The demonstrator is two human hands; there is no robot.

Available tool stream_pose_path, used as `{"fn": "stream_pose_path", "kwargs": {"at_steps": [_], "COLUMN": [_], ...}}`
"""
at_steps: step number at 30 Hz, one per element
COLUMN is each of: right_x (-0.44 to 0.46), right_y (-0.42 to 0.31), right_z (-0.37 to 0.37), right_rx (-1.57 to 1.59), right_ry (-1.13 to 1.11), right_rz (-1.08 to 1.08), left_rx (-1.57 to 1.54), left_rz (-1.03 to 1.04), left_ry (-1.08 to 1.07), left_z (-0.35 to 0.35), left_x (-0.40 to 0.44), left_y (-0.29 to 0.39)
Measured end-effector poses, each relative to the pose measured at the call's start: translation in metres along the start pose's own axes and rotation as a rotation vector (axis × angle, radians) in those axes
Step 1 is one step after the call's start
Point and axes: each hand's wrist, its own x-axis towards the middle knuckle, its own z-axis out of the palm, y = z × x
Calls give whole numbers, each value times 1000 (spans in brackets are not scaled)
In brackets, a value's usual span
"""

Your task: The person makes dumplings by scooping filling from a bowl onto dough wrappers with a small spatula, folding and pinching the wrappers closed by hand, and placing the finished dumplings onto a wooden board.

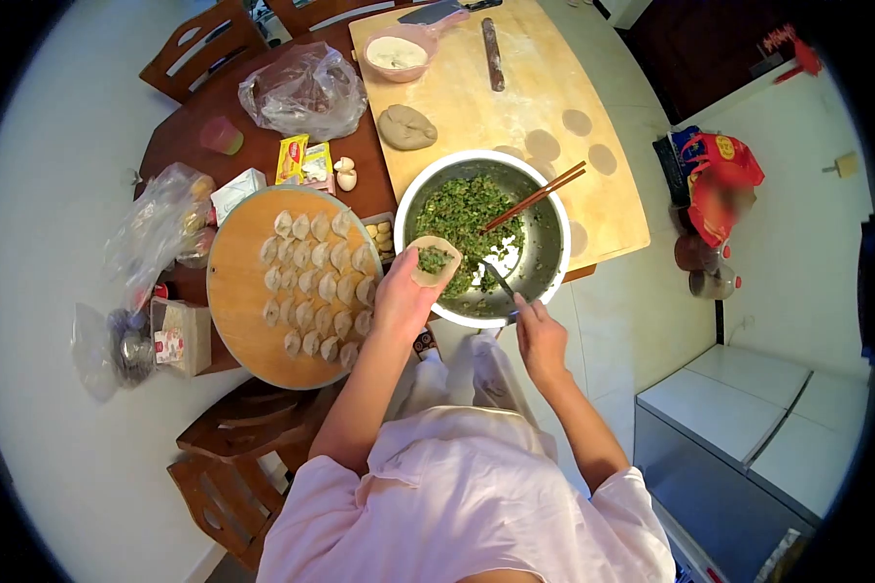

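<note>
A round dough wrapper (446, 277) with green filling (433, 259) on it rests in my left hand (404, 296), over the left rim of a large metal bowl (551, 255). My right hand (540, 335) is closed round the handle of a utensil (499, 280), whose tip reaches into the bowl. Chopped green filling (465, 209) covers much of the bowl's bottom. Wooden chopsticks (544, 191) lean on the bowl's right rim. To the left, a round board (238, 282) carries several rows of folded dumplings (328, 287).
On the wooden board (617, 209) lie several flat wrappers (542, 146), a dough lump (407, 127), a rolling pin (493, 55) and a pink flour bowl (397, 53). Eggshells (346, 175), seasoning packets (292, 158) and plastic bags (306, 89) sit on the dark table (170, 146). Chairs (228, 486) stand nearby.
</note>
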Motion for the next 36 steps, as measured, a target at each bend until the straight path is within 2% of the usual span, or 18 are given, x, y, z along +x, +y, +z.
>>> {"fn": "stream_pose_path", "kwargs": {"at_steps": [3,6,9,12,16,18,24,25,28,31,34,36], "right_x": [3,14,31,43,51,53,61,62,60,59,58,58], "right_y": [-11,-32,-55,-66,-72,-78,-105,-107,-110,-111,-113,-116], "right_z": [8,-24,-62,-74,-83,-87,-101,-102,-100,-100,-102,-108], "right_rx": [-96,-10,210,298,326,354,435,453,504,506,507,501], "right_ry": [-128,90,217,238,195,190,224,232,246,272,305,311], "right_rz": [13,-202,-439,-688,-817,-845,-857,-848,-803,-774,-762,-735], "left_rx": [65,148,184,209,196,244,717,783,777,627,1019,957], "left_rz": [20,-6,-110,-207,-269,-279,-53,66,48,-10,276,281], "left_ry": [-74,-181,-246,-336,-396,-423,-397,-480,-529,-547,-762,-708], "left_z": [0,-3,-3,0,3,2,7,7,12,22,26,29], "left_x": [-22,-39,-56,-73,-85,-89,-112,-115,-122,-135,-136,-138], "left_y": [7,11,12,16,19,20,10,11,16,21,25,21]}}
